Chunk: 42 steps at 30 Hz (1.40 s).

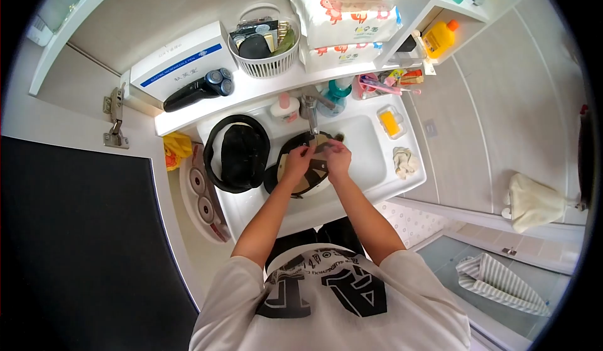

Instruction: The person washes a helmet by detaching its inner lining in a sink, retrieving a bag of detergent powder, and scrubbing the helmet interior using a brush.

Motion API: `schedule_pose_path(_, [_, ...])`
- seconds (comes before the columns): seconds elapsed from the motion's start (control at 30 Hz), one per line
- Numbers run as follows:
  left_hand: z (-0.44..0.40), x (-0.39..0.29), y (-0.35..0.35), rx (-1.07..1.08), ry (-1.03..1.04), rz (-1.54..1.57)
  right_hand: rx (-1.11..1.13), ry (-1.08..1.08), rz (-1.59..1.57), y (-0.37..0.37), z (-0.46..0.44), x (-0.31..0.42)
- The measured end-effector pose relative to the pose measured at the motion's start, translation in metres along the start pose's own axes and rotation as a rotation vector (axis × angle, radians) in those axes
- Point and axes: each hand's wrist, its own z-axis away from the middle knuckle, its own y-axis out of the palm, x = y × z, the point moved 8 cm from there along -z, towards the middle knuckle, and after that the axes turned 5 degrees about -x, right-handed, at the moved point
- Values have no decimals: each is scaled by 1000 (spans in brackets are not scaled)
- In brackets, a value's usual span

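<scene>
A dark and beige cap [309, 176] lies in the white sink [365, 156], under the metal faucet [312, 113]. My left hand [298, 162] is closed on the cap's upper edge, left of the faucet's end. Close beside it, my right hand [337, 157] has its fingers bent at the cap's right side; what they grip, if anything, is too small to make out. A small dark thing shows just above the right fingers. On the sink's left rim rests a black hat [242, 156], its hollow side up, touched by neither hand.
Behind the sink stand a pink-capped bottle [286, 108], a teal bottle [337, 94] and a toothbrush cup [366, 87]. A yellow soap [389, 123] and a crumpled cloth [405, 162] lie on the right rim. The shelf above holds a shaver [200, 89] and a basket [267, 67].
</scene>
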Motion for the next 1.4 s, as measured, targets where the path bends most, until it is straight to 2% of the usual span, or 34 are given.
schedule_pose_path(0.2, [9,1,-16,75,-54,-241,154,81,-84,27,11,-7])
schedule_pose_path(0.3, [8,12,-18,24,58,-229,174,81,-83,28,2,-18])
schedule_pose_path(0.4, [21,14,-23,35,10,-36,198,119,-69,30,-4,-26])
schedule_pose_path(0.5, [25,21,-27,126,-29,-36,172,32,17,29,-1,-19])
schedule_pose_path(0.6, [24,35,-27,202,-55,21,77,82,-8,24,13,0])
schedule_pose_path(0.7, [22,33,-29,121,-78,117,169,105,-63,26,14,-9])
schedule_pose_path(0.8, [25,-4,-28,196,-159,-191,203,-75,89,29,18,-15])
schedule_pose_path(0.9, [13,0,-13,218,57,-403,191,-120,27,28,16,-19])
schedule_pose_path(1.0, [23,-2,-7,215,111,-322,162,-95,121,20,13,-14])
schedule_pose_path(1.27, [51,-28,-15,155,190,-221,181,-33,47,21,14,-2])
schedule_pose_path(1.4, [58,-12,-15,175,208,-102,197,4,26,23,4,-9])
